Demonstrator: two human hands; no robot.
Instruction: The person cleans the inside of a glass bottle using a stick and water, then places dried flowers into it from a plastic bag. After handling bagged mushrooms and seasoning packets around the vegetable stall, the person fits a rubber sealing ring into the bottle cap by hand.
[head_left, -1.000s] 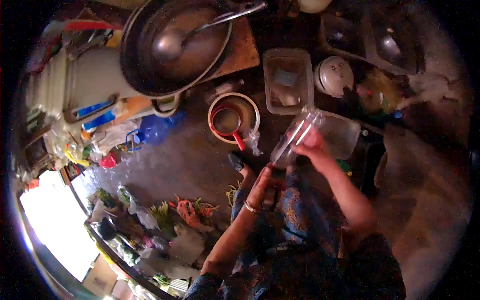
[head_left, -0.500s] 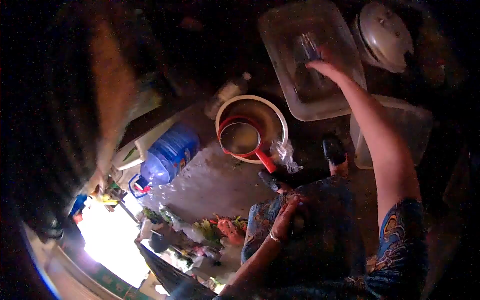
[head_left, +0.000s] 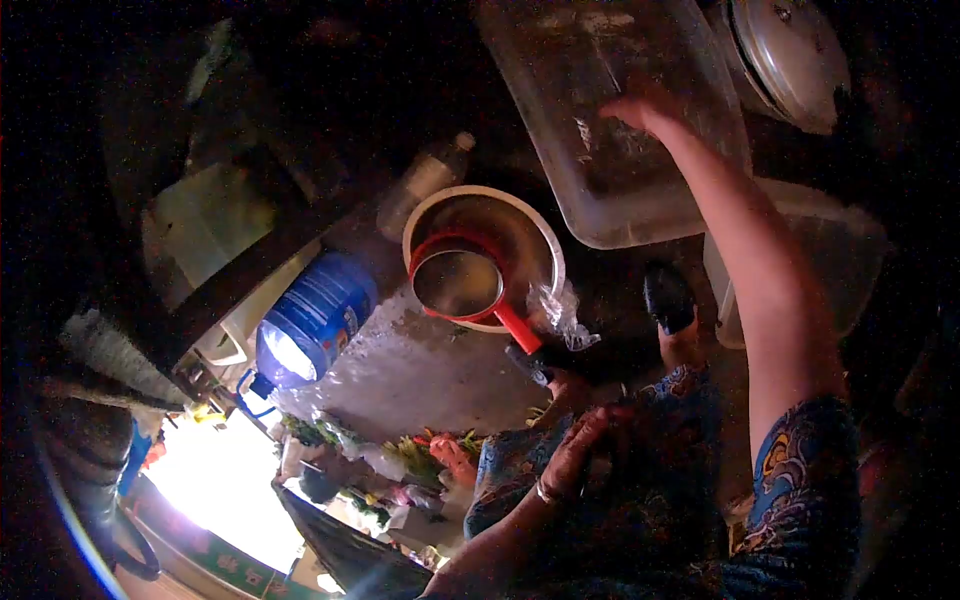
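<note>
My right hand reaches down into a large clear plastic tub at the upper right. Its thumb points left, while the other fingers are lost in dimness and blur. Pale streaks or glints show in the tub around the hand. My left hand, with a bracelet at the wrist, rests over my lap. Its fingers are curled around a dark shape too dim to name. In front of my feet stands a round basin, with a red long-handled dipper resting in it.
Crumpled clear plastic hangs at the basin's rim. A large blue water bottle lies to the left, and a smaller bottle is behind the basin. Another clear tub and a round lid stand right. Greens lie at lower left.
My right hand stays in the tub, but its fingers have shifted and the bluish patch near them no longer shows. The view has turned slightly. My left hand remains on my lap.
</note>
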